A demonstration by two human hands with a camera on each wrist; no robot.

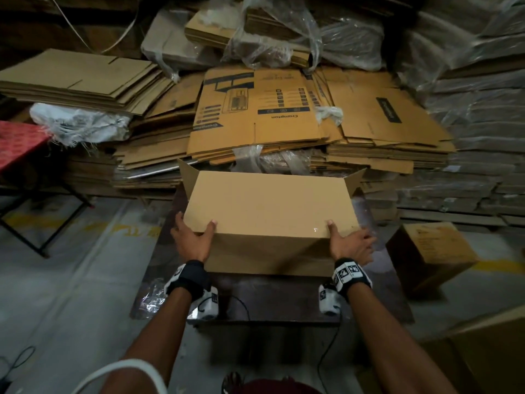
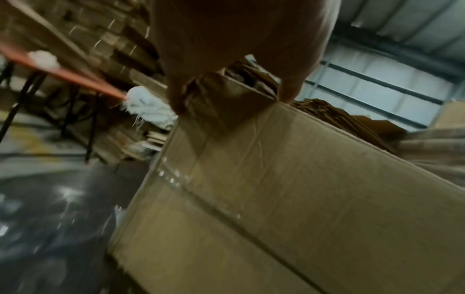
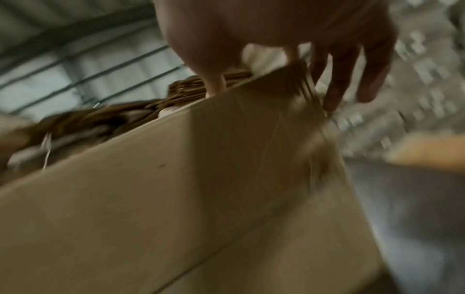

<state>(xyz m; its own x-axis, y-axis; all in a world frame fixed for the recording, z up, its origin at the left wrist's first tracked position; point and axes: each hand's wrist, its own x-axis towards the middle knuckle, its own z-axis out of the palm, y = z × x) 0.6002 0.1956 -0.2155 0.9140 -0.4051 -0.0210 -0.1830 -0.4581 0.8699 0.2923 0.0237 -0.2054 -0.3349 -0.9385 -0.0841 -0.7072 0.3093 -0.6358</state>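
Note:
A plain brown cardboard box (image 1: 267, 206) stands on a dark table (image 1: 284, 297) in the head view, its far side flaps sticking up. My left hand (image 1: 193, 237) grips the near left corner, thumb on the top face and fingers down the left side. At the near right corner my right hand (image 1: 349, 243) holds on with its thumb on top and its fingers spread along the right side. In the left wrist view my left hand (image 2: 226, 39) straddles the box (image 2: 276, 199) at its edge. The blurred right wrist view shows my right hand (image 3: 276, 29) over the box (image 3: 176, 199).
Stacks of flattened cartons (image 1: 255, 109) and plastic wrap fill the space behind the table. Wrapped stacks (image 1: 468, 137) rise on the right. A small closed carton (image 1: 431, 251) sits on the floor at right. A red table (image 1: 17, 140) with a white sack (image 1: 79, 120) stands on the left.

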